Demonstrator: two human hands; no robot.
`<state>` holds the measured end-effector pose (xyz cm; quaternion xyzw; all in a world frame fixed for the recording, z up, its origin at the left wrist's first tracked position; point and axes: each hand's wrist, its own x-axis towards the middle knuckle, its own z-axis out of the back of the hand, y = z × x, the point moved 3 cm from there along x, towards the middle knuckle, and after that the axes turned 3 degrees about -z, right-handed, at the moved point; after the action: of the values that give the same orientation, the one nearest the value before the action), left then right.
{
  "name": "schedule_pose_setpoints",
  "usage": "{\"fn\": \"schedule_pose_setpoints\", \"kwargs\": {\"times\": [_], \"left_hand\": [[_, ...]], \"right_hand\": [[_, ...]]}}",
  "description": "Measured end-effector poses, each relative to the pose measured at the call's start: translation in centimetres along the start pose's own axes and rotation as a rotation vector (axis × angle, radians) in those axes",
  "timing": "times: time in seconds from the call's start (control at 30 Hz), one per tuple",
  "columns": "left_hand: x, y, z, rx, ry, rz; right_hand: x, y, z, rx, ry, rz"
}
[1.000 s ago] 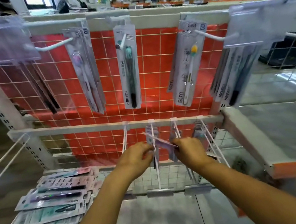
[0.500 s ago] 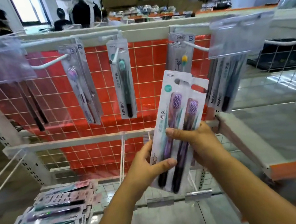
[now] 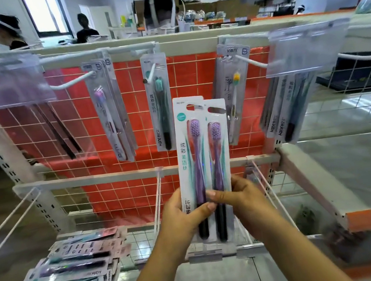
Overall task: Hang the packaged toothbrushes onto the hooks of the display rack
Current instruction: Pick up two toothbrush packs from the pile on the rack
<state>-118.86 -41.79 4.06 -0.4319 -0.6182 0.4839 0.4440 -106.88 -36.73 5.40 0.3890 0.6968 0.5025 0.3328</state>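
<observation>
Two white card packs of purple toothbrushes, pinched upright at their lower ends by left hand and right hand, need their top slots aligned before threading a white wire hook.

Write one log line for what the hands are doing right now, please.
left hand: holds purple toothbrush packs | right hand: holds same packs | packs: upright, unhung

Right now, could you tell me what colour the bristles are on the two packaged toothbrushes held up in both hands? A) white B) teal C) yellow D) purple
D: the two white-carded toothbrush packs, held by the left hand and the right hand, both show purple bristle heads; the teal and yellow heads belong to packs already hanging on the white wire hooks.
</observation>
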Motion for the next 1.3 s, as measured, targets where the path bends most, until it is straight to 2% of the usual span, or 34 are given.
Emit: {"fn": "schedule_pose_setpoints", "kwargs": {"times": [0.13,0.3,0.47,0.67,0.93,1.1,1.3], "left_hand": [[-0.6,0.2,0.2,-0.019,-0.011,-0.009],[-1.3,0.6,1.3,-0.120,-0.127,0.024],[-1.9,0.7,3.1,-0.098,-0.201,0.063],[-3.0,1.3,4.6,-0.095,-0.282,0.052],[-5.7,2.7,7.6,-0.164,-0.410,0.031],[-7.7,3.3,11.7,-0.213,-0.437,0.036],[-11.0,1.8,19.0,-0.188,-0.422,0.071]], "right_hand": [[-0.4,-1.2,0.0,-0.029,-0.016,-0.015],[-0.8,-1.7,0.9,0.024,-0.066,-0.016],[-0.9,-2.3,2.3,0.018,-0.127,-0.037],[-1.1,-2.6,2.4,-0.009,-0.065,-0.084],[-1.8,-3.5,3.1,0.000,-0.107,-0.104],[-2.6,-4.7,-0.1,-0.044,-0.097,-0.089],[-3.0,-7.1,-8.9,-0.027,-0.070,-0.106]]}}
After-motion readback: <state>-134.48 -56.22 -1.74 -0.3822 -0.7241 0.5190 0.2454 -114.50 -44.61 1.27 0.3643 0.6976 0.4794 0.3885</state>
